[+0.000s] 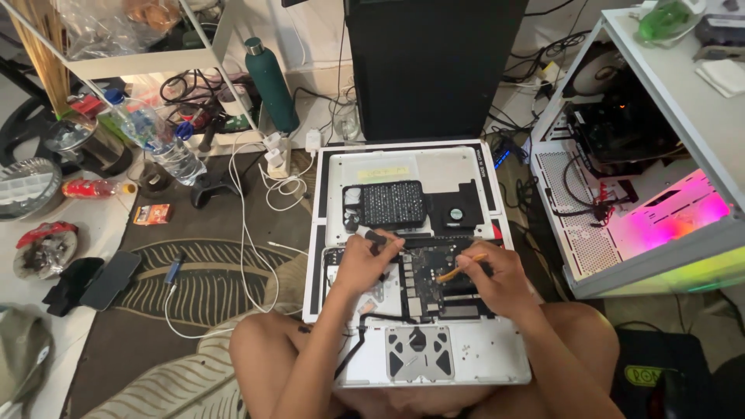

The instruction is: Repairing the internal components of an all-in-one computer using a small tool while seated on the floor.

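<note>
I'm mid-teardown on the opened laptop [419, 264] across my lap: left hand [362, 266] clamped around a dark-handled screwdriver [375, 237], right hand [497, 279] pinching an orange spudger [459, 268] over the logic board [431, 283], so steady prying looks next.

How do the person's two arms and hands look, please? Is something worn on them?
Both forearms are bare, with no sleeves in view. The left hand and the right hand wear no gloves. I can see no watch, bracelet or ring on either wrist or hand, though the fingers are too small to be sure about rings.
</note>
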